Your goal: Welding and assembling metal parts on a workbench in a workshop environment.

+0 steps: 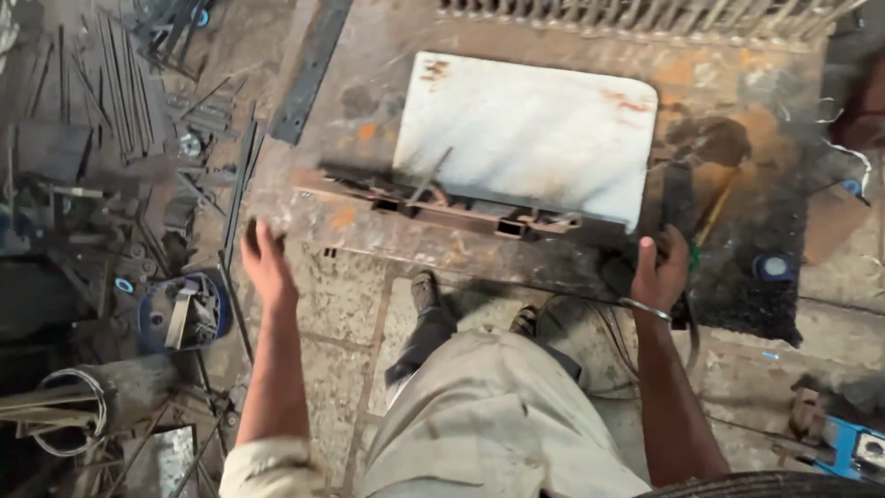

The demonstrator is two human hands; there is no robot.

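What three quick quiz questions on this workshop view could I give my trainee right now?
1. True or false: the white metal sheet lies flat on the rusty steel workbench.
2. Which of the hands rests at the near corner of the workbench: A) left hand, B) right hand, C) neither?
3. Fill in: the rectangular steel tube lies along the sheet's ______ edge.

Key
1. True.
2. A. The left hand rests at the bench's near left corner; the right hand grips a dark tool handle further along the near edge.
3. Near, the side closest to the person.
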